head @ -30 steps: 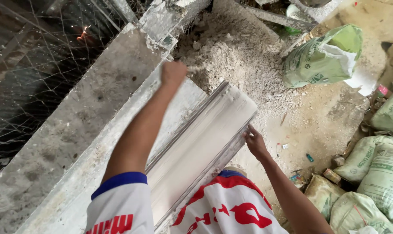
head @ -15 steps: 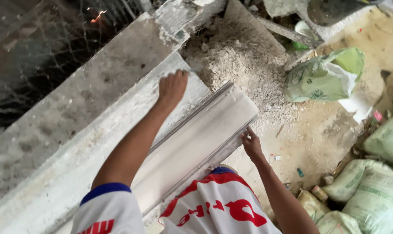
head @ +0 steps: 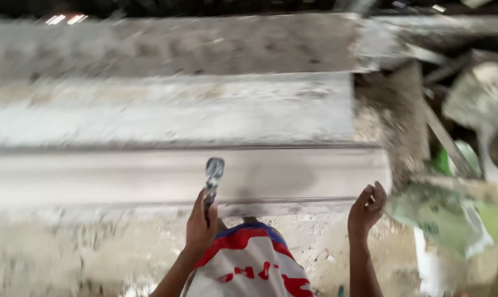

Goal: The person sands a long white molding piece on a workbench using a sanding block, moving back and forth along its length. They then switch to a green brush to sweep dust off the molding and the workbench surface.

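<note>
Since half a second ago my left hand (head: 200,225) has left the moulding (head: 177,176) and now grips a small tool (head: 212,175), blade up. Smooth and pale, the long moulding lies crosswise just ahead. My right hand (head: 365,209) curls half-open, holding nothing, near its right end. Rough concrete slabs (head: 166,110) beyond, rubble (head: 392,121) and green sacks (head: 452,214) right.

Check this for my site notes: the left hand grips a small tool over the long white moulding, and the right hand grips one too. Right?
Not quite. The head view shows the left hand gripping a small tool over the long white moulding, but the right hand holds nothing; it is half open near the moulding's end.
</note>
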